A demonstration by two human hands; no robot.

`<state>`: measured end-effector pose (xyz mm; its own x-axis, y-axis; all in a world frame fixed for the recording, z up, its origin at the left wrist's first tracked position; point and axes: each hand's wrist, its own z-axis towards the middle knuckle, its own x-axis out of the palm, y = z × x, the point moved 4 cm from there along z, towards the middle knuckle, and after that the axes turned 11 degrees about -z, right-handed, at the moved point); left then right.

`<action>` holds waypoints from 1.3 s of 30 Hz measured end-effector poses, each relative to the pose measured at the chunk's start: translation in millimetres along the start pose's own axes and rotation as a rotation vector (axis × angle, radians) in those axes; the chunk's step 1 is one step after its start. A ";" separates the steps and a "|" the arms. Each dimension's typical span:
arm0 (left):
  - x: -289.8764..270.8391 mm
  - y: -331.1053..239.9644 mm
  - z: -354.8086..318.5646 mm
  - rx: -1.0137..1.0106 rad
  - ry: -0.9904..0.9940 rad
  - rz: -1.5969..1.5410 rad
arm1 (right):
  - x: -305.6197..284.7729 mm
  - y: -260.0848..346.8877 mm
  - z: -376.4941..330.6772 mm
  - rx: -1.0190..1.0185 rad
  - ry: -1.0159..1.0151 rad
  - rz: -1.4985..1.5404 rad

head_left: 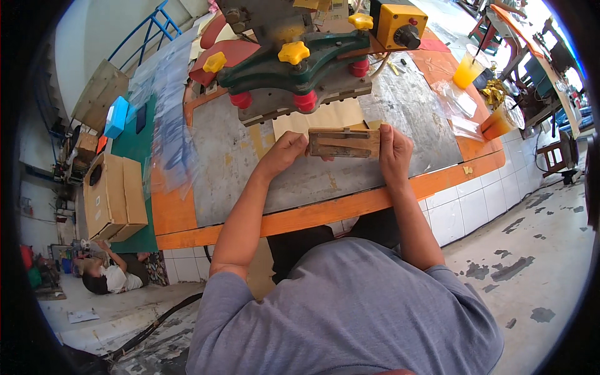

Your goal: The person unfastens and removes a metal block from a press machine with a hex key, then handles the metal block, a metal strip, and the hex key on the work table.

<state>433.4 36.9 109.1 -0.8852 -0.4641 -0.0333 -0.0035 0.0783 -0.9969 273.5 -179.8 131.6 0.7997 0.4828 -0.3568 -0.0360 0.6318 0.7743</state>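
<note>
Flat wooden block held at both ends over the grey plate

The left hand pinches the block's left end, fingers curled; a fingertip shows below the lower edge. The right hand clasps the opposite end, thumb lying along its short side. The block is positioned on the person's side of the press, with a recessed, darkened face toward the viewer. Clearance between block and plate cannot be judged from this view.

A tan paper sheet lies just beyond the block, partly hidden by it. The press carries yellow star-shaped knobs and red collars; a yellow control box stands at its right.

The plate is scuffed and set in an orange table border. Clear plastic sheets overlap the left side. Two cups of orange drink stand at the right. An open cardboard box is at far left; a second person is near the floor beyond it.
</note>
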 end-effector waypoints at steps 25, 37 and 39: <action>80.8 -31.4 -45.7 0.202 -0.349 -0.780 | -170.6 223.0 10.2 -1.175 -0.028 1.098; 77.5 -15.5 -56.3 0.148 -0.413 -0.790 | -168.8 235.2 11.4 -1.092 -0.077 1.059; 78.4 -14.4 -56.1 0.145 -0.408 -0.799 | -175.7 232.2 11.4 -1.082 -0.073 1.057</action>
<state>338.0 48.9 124.8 -0.4105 -0.6110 0.6769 -0.4627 -0.5001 -0.7320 131.4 -124.8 380.0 0.1508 0.9768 0.1517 -0.9799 0.1680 -0.1074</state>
